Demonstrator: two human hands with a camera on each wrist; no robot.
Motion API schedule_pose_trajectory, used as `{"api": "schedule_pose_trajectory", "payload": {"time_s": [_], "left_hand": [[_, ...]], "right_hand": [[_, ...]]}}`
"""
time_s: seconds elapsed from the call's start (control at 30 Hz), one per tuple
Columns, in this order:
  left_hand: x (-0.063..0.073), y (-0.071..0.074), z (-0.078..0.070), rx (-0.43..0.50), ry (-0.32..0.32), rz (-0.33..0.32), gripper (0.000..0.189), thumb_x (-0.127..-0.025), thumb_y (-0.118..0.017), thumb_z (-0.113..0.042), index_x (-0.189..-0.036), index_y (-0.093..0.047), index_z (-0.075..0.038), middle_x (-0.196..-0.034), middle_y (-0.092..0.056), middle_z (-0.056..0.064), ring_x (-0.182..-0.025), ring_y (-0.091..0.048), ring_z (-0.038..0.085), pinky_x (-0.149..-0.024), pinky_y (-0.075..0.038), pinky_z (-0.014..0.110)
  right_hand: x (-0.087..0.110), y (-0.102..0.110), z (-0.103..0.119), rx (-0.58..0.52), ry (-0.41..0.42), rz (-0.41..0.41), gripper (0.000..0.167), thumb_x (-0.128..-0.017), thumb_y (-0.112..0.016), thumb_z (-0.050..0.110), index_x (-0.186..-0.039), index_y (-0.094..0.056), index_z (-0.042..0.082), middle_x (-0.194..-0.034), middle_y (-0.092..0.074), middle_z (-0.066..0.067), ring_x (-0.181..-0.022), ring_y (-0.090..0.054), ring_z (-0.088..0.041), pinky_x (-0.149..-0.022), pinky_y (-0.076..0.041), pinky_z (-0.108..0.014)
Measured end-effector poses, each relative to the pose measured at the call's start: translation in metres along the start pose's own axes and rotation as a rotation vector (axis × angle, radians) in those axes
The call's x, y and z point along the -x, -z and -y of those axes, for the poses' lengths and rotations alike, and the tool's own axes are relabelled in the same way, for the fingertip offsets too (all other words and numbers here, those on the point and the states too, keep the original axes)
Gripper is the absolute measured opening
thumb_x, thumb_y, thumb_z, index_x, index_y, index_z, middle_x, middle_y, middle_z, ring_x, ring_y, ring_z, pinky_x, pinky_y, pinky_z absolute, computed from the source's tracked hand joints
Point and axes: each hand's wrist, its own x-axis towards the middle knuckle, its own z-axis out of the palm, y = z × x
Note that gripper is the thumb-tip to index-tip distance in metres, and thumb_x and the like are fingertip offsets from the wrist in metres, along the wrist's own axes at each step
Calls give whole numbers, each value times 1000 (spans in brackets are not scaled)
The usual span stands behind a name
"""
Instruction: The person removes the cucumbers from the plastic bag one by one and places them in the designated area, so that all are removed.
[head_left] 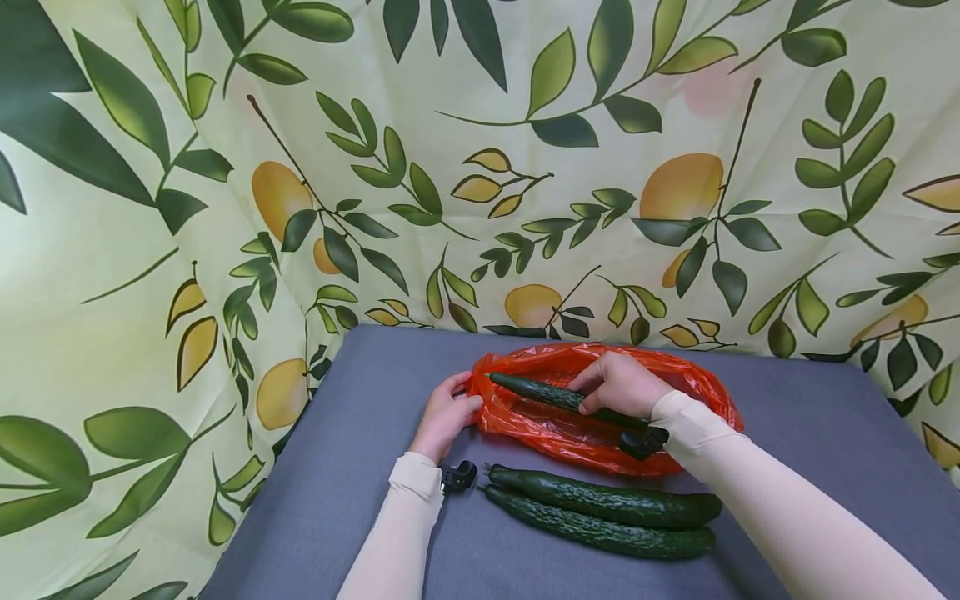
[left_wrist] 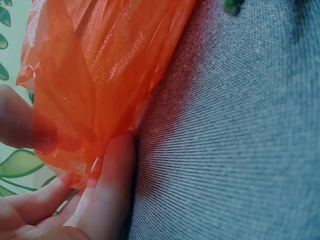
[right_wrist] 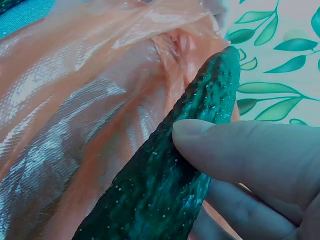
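A red plastic bag (head_left: 555, 433) lies spread open near the back of the table. At its left end my left hand (head_left: 444, 417) pinches the gathered plastic; in the left wrist view the thumb and fingers hold the crumpled bag end (left_wrist: 100, 115). Over the bag's opening, my right hand (head_left: 621, 385) grips a dark green cucumber (head_left: 536, 390) around its middle, tip pointing left. In the right wrist view the thumb presses on the bumpy cucumber (right_wrist: 160, 165), with the fingers beneath it.
Two more long cucumbers, one behind (head_left: 600, 493) and one in front (head_left: 600, 527), lie side by side before the bag. The grey cloth-covered table (head_left: 352, 392) meets a leaf-patterned curtain (head_left: 480, 208) at the back and left.
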Motion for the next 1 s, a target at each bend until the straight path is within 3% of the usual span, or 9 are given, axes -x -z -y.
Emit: {"api": "schedule_pose_trajectory", "payload": {"time_s": [0.5,0.77,1.0], "left_hand": [[0,1,0,0,-7,-2,70,-92,-64,-6,-159,-47,1,-155,-54,26,-112,-68,26,-87,-65,33],[-1,-1,1,10,-7,-2,70,-91,-64,-4,-159,-47,2,-155,-54,27,-110,-68,24,-83,-64,30],[-2,0,0,21,-12,-1,72,-89,-64,-1,-159,-47,4,-155,-54,29,-108,-69,23,-83,-64,31]], "right_hand": [[9,8,22,25,13,5,31,-88,-87,11,-119,-85,16,-118,-83,-4,-111,-71,-24,-96,-62,-49],[23,13,28,66,24,0,31,-87,-88,13,-118,-86,17,-118,-83,-1,-117,-71,-24,-99,-60,-48],[39,13,31,78,39,1,32,-86,-88,13,-117,-86,20,-115,-83,3,-112,-72,-19,-90,-61,-39]]}}
